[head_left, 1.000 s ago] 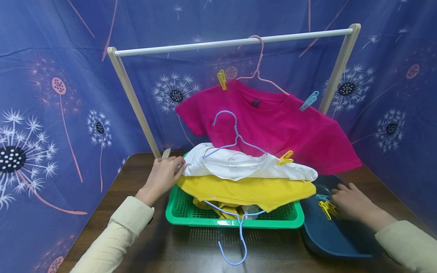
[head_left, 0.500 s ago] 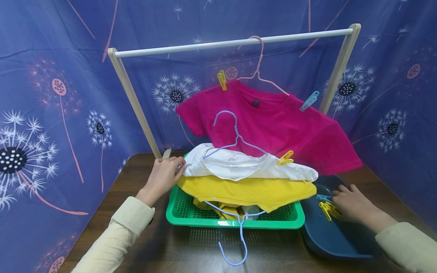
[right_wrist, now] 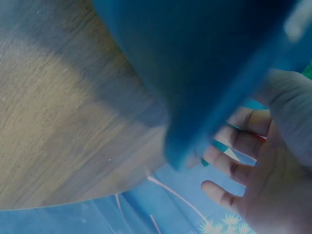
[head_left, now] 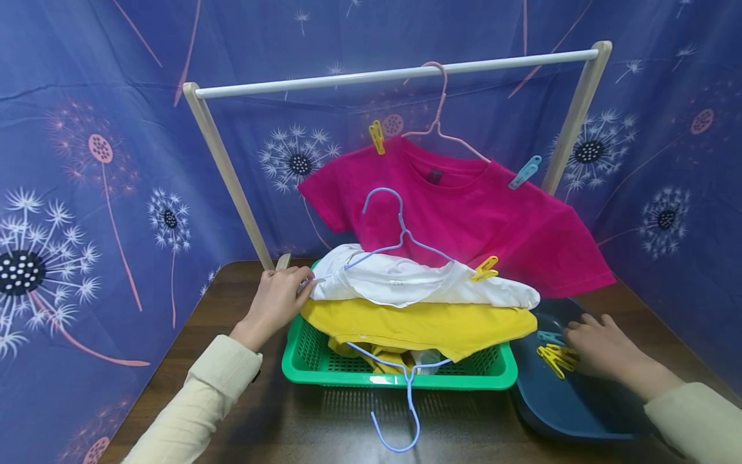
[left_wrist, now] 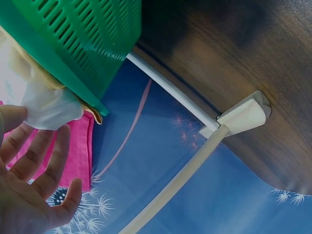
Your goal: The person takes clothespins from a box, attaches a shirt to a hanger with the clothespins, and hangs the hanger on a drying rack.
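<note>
At the white T-shirt's (head_left: pixel 429 291) left end, my left hand (head_left: pixel 277 298) pinches the cloth between thumb and fingers. A periwinkle hanger (head_left: pixel 401 222) sits in its neck, and a yellow clothespin (head_left: pixel 484 269) grips the opposite shoulder. Beneath lies a yellow T-shirt (head_left: pixel 423 325) with a second periwinkle hanger (head_left: pixel 410 393) sticking out toward me. My right hand (head_left: pixel 599 351) reaches into the dark blue tray (head_left: pixel 568 412), fingers beside yellow clothespins (head_left: pixel 556 357) and a blue clothespin (head_left: pixel 549 338). The tray wall (right_wrist: pixel 195 73) hides its fingertips, so I cannot tell whether they hold one.
Under the shirts stands a green basket (head_left: pixel 324 377) with more clothes inside. Behind it, a rack with a white rail (head_left: pixel 324 80) carries a magenta T-shirt (head_left: pixel 452 206) on a pink hanger (head_left: pixel 443 103), with two clothespins at its shoulders. A patterned blue cloth surrounds the wooden table (head_left: pixel 232 309).
My right hand has shifted slightly to the right in the tray, and the yellow clothespins have slid a little left. My left hand and the shirts stay where they were.
</note>
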### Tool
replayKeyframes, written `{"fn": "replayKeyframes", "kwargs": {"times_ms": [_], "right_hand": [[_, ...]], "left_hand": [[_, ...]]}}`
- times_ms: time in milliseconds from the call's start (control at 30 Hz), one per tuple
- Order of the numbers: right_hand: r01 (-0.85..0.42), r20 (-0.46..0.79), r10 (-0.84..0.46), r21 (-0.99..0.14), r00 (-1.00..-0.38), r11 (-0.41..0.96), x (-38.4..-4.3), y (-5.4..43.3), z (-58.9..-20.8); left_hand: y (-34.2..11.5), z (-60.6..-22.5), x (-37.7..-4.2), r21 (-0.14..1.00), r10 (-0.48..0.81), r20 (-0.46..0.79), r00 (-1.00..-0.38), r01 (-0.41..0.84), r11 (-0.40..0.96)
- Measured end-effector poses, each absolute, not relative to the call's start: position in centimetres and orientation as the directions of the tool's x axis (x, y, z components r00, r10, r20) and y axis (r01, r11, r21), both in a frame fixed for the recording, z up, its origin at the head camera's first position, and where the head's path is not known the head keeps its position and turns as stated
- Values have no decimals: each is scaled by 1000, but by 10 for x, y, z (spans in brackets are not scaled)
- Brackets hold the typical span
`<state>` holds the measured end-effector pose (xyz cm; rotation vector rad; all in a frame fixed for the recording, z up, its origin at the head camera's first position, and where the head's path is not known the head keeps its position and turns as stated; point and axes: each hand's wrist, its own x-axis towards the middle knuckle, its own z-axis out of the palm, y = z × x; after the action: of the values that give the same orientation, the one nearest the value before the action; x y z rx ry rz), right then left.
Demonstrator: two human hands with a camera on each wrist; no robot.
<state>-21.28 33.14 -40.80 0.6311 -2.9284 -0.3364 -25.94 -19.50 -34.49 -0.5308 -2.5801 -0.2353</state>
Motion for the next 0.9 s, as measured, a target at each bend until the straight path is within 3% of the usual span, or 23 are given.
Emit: {"fn": "replayKeyframes", "kwargs": {"times_ms": [267,900], "right_hand": [[-351,88,-378,224,-922,909,-210,327,-400],[-385,201,-431,229,-880,894,-205,310,-379]], "left_hand": [[-196,-347,-259,61,330,504,-798,414,908],[-196,-346,-259,81,315,499,-808,405,911]]}}
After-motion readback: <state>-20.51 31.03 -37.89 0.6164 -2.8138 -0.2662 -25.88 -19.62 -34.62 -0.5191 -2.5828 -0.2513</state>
